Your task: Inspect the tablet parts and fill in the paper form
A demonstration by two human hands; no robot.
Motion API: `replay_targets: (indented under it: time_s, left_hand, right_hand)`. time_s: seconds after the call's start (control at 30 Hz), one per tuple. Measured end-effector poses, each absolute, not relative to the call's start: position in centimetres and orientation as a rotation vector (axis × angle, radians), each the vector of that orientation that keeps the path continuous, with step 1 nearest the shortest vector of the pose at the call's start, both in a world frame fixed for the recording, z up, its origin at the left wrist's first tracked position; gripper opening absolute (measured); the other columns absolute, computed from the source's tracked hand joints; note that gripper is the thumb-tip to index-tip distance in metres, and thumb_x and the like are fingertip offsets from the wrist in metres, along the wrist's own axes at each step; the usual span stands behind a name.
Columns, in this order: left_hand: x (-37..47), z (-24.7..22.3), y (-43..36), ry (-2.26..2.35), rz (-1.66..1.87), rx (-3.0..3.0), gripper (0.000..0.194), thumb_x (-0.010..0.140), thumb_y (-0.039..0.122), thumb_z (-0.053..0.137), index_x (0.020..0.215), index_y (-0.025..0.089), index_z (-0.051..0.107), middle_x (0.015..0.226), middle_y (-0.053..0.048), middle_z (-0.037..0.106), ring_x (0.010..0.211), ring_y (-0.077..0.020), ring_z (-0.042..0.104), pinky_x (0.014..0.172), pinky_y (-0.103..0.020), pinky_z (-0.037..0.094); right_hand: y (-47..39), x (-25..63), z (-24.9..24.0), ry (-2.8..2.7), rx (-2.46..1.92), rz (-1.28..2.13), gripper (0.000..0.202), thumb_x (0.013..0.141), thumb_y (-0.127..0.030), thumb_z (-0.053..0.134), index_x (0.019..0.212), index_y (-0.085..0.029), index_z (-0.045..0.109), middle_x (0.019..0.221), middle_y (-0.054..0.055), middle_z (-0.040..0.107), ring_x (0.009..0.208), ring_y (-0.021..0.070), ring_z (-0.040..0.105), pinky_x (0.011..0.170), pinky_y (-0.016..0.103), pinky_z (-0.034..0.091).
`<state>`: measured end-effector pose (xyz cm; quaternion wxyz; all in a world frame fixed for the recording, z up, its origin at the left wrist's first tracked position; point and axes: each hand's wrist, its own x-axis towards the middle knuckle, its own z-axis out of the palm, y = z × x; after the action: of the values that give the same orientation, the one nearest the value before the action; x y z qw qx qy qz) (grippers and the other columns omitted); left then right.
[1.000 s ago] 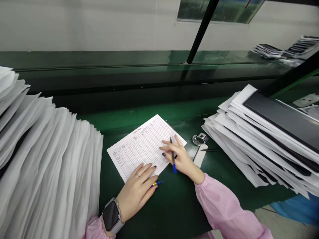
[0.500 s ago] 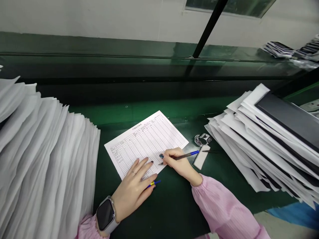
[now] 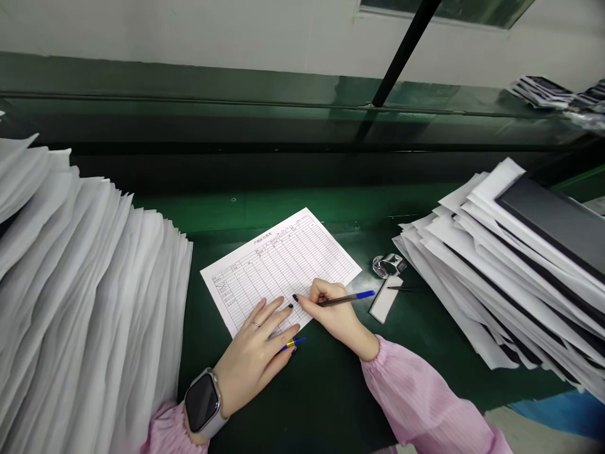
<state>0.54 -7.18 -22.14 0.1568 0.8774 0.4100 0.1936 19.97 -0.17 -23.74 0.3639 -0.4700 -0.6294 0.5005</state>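
Observation:
A printed form sheet [image 3: 278, 261] with a ruled table lies on the green table [image 3: 331, 391]. My right hand [image 3: 333, 309] grips a pen [image 3: 347, 298] with a blue end, its tip down on the sheet's near edge. My left hand [image 3: 255, 353] lies flat on the sheet's near corner, fingers spread, with a ring and a smartwatch [image 3: 202, 403] on the wrist. A second blue and yellow pen [image 3: 293, 343] pokes out from under the left hand's fingers.
A tall fanned stack of white sheets [image 3: 80, 290] fills the left. On the right lies a stack of white and black flat pieces [image 3: 510, 252]. A small shiny metal object [image 3: 388, 265] and a white strip [image 3: 384, 301] lie beside the form.
My right hand turned the pen from upright across the fingers into a writing grip and lowered its tip to the sheet. The left hand stayed on the paper.

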Motion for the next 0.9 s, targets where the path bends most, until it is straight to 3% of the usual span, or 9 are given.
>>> replay_targets:
  time_s: [0.9]
  left_hand:
    - [0.47, -21.93, -7.11, 1.169, 0.533, 2.516, 0.03, 0.097, 0.017, 0.052, 0.125, 0.021, 0.062, 0.128, -0.012, 0.065, 0.134, -0.0303, 0.05, 0.107, -0.06, 0.048]
  right_hand:
    - [-0.06, 19.98, -24.08, -1.703, -1.208, 1.194, 0.037, 0.081, -0.022, 0.054, 0.054, -0.023, 0.029, 0.049, -0.007, 0.032, 0.046, 0.0093, 0.031, 0.047, 0.025, 0.025]
